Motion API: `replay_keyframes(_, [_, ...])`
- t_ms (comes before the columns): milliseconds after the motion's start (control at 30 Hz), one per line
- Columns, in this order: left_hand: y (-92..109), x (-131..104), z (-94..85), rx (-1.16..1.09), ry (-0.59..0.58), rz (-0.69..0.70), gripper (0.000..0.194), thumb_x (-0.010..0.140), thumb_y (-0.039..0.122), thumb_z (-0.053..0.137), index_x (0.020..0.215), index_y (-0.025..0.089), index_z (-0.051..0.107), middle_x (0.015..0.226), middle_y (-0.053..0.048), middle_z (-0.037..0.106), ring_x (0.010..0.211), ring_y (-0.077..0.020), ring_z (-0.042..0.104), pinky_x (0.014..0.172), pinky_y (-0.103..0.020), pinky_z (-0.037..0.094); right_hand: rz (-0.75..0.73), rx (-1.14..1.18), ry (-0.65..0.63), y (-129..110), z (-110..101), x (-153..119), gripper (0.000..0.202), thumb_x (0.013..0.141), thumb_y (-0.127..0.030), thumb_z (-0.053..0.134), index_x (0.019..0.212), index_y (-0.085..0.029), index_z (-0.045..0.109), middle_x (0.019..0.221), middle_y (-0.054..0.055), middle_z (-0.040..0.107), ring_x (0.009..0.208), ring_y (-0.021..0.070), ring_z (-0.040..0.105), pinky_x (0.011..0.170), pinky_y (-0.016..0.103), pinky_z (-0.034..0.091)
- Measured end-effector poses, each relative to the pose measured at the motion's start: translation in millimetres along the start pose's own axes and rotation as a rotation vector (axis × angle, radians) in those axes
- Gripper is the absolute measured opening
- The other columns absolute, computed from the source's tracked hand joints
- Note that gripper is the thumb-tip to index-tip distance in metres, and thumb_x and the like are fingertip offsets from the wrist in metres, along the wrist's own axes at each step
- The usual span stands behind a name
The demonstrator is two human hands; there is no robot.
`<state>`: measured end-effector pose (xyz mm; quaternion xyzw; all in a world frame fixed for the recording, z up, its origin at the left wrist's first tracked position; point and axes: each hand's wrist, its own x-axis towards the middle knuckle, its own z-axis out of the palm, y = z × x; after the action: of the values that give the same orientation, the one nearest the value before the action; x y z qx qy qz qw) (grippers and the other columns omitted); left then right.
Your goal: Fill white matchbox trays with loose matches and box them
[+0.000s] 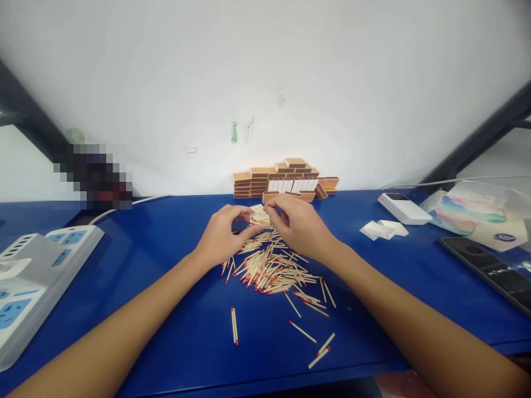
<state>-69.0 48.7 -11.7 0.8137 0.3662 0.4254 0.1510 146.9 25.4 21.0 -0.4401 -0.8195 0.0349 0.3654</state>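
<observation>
A small whitish matchbox tray (258, 209) with matches in it is held just beyond the loose pile. My left hand (226, 229) grips its left side between thumb and fingers. My right hand (296, 224) is at the tray's right edge, fingers closed in a pinch; what lies between the fingertips is hidden. Below both hands spreads a heap of red-tipped matches (271, 268). Several stray matches (302, 331) lie nearer the table's front edge. Stacked matchboxes (259, 179) stand against the wall behind my hands, with white sides showing in the middle of the stack.
On the blue table (178, 331), a white power strip (89, 243) lies at the left. To the right are folded white pieces (384, 229), a white device (404, 208), a plastic packet (473, 215) and a dark phone (489, 271). A white wall (166, 83) rises behind.
</observation>
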Motion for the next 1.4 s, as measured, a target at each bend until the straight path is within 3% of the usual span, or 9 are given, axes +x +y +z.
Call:
replay_keyframes(233, [-1,0,-0.2,0.029,-0.026,0.058,0.032,0.091,0.033,0.083,0.118,0.022,0.071,0.103,-0.004,0.076,0.096,-0.0209,0.070,0.084,-0.037,0.056,-0.107,-0.103,-0.126,7,2,-3,0.020,0.108,-0.030,0.051,0.110,-0.017,0.067,0.106,0.011,0.070,0.087,0.0211,0.065,0.071,0.034,0.044])
replay_keyframes(400, [-2,1,-1.1,0.010,-0.012,0.028,0.032,0.090,0.034,0.083,0.116,0.020,0.071,0.102,-0.005,0.077,0.094,-0.0201,0.071,0.082,-0.035,0.057,-0.109,-0.036,-0.071,8,-9,2,0.018,0.105,-0.027,0.058,0.092,-0.018,0.067,0.092,0.007,0.067,0.079,0.0176,0.060,0.071,0.033,0.043])
replay_keyframes(567, [-4,1,-0.7,-0.016,0.015,0.002,0.031,0.091,0.037,0.083,0.115,0.021,0.071,0.103,-0.004,0.077,0.093,-0.0186,0.072,0.084,-0.034,0.059,-0.094,0.089,-0.140,10,-16,4,0.017,0.099,-0.034,0.069,0.090,-0.020,0.071,0.085,0.002,0.061,0.068,0.0138,0.051,0.066,0.031,0.040])
replay_keyframes(833, [-7,2,-1.3,-0.013,-0.016,0.026,0.031,0.088,0.036,0.086,0.112,0.023,0.072,0.100,-0.003,0.077,0.093,-0.0195,0.071,0.084,-0.034,0.058,-0.046,0.179,-0.234,11,-12,4,0.014,0.100,-0.029,0.065,0.091,-0.020,0.071,0.088,0.002,0.059,0.070,0.0140,0.051,0.067,0.032,0.040])
replay_keyframes(1100, [-6,2,-1.5,0.007,-0.081,0.008,0.034,0.088,0.037,0.086,0.115,0.022,0.072,0.104,-0.004,0.076,0.096,-0.0204,0.069,0.082,-0.034,0.057,-0.105,0.100,-0.244,8,-12,3,0.013,0.101,-0.026,0.058,0.092,-0.021,0.066,0.092,0.005,0.059,0.078,0.0171,0.054,0.070,0.033,0.042])
replay_keyframes(1400, [-6,3,-1.3,-0.015,-0.040,0.010,0.032,0.087,0.034,0.087,0.113,0.022,0.072,0.099,-0.004,0.077,0.091,-0.0194,0.070,0.082,-0.035,0.058,-0.129,-0.029,-0.231,21,-21,5,0.013,0.103,-0.028,0.056,0.098,-0.021,0.066,0.097,0.007,0.064,0.086,0.0199,0.059,0.076,0.035,0.045])
